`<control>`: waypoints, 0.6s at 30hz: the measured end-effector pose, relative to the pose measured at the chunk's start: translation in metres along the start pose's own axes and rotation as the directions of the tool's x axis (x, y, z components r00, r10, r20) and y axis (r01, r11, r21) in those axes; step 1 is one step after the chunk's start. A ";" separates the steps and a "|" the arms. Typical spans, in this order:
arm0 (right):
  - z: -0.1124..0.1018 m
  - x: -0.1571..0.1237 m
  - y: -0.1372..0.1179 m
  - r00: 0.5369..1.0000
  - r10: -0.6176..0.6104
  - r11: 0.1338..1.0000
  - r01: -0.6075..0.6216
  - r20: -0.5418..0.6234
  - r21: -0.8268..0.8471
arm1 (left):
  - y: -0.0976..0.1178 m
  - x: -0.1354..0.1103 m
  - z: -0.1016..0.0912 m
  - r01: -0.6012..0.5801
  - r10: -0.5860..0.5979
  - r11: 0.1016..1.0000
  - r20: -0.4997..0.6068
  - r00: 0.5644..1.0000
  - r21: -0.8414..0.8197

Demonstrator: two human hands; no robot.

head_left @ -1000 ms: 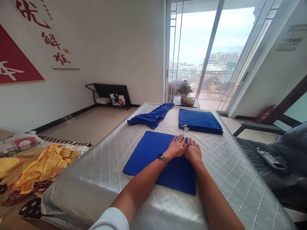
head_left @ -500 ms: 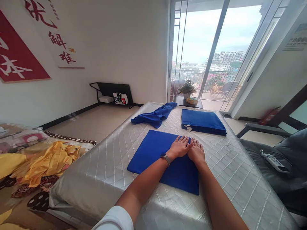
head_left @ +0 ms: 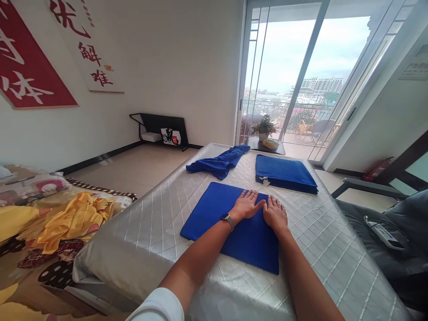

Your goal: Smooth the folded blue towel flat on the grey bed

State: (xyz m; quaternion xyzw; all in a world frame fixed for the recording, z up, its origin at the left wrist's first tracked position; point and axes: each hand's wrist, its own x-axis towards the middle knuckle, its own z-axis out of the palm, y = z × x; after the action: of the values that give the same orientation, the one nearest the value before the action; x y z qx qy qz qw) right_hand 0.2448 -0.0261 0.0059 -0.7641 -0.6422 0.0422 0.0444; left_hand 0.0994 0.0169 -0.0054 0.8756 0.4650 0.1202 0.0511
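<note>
1. Left hand (head_left: 247,205): palm down, flat, fingers extended and slightly fanned, pressing on cloth. It pinches nothing. Watch (head_left: 227,220) on the wrist.
2. Right hand (head_left: 274,213): also flat and palm down, fingers close together, just beside the left. The left thumb tip touches or nearly touches it.
3. Folded blue towel (head_left: 214,209): directly under both palms. The hands sit on its far right part, fingertips near the far edge. Most of the cloth runs left of the hands and back toward the person.
4. Judgement on the step, flattening the fold: keep the palms flat and the pressure even. Sweep from the middle out to the edges so trapped air and creases leave. Avoid dragging the top layer off the lower one. Check that the corners line up.
5. Silver quilted mattress (head_left: 150,232): bears the towel and looks slick, so the cloth may slide under a sideways push.
6. Farther out: stack of folded blue towels (head_left: 284,174) beyond the right hand, well apart from it. Crumpled blue towel (head_left: 219,162) beyond the left.
</note>
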 end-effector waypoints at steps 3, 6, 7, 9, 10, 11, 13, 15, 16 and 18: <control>-0.001 0.000 -0.001 1.000 -0.003 1.000 0.003 0.000 0.015 | -0.022 -0.007 -0.005 0.047 -0.046 0.999 -0.010 0.999 0.018; -0.003 -0.001 -0.001 1.000 0.002 1.000 -0.002 -0.002 0.029 | -0.046 -0.017 -0.013 0.093 -0.093 0.996 -0.001 0.996 0.010; -0.003 -0.001 -0.001 1.000 0.004 0.999 -0.004 -0.004 0.034 | -0.054 -0.021 -0.017 0.112 -0.112 0.994 0.006 0.994 0.006; -0.003 -0.001 -0.001 1.000 0.005 0.999 -0.004 -0.006 0.043 | -0.070 -0.030 -0.024 0.160 -0.160 0.987 0.019 0.987 0.001; -0.003 -0.001 -0.001 1.000 0.005 0.999 -0.005 -0.008 0.045 | -0.078 -0.034 -0.027 0.185 -0.185 0.983 0.022 0.983 0.003; -0.003 -0.001 -0.001 1.000 0.005 0.999 -0.004 -0.009 0.044 | -0.087 -0.038 -0.030 0.207 -0.207 0.978 0.022 0.978 0.007; -0.003 -0.001 -0.001 1.000 0.005 0.999 -0.005 -0.005 0.039 | -0.105 -0.047 -0.035 0.239 -0.240 0.971 0.016 0.971 0.027; -0.002 0.000 0.000 1.000 0.004 0.999 -0.004 0.002 0.034 | -0.124 -0.055 -0.039 0.265 -0.266 0.963 0.003 0.964 0.056; -0.002 0.000 0.000 1.000 0.004 0.999 -0.004 0.002 0.033 | -0.133 -0.059 -0.041 0.281 -0.281 0.957 -0.002 0.960 0.067; -0.001 0.000 0.000 1.000 0.004 1.000 -0.004 -0.001 0.030 | -0.149 -0.066 -0.043 0.314 -0.314 0.946 -0.010 0.949 0.078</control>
State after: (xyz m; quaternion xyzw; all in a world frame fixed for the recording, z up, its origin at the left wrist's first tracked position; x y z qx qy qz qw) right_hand 0.2454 -0.0258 0.0066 -0.7646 -0.6401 0.0513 0.0560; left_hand -0.0663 0.0454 -0.0043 0.7919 0.6028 0.0911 0.0360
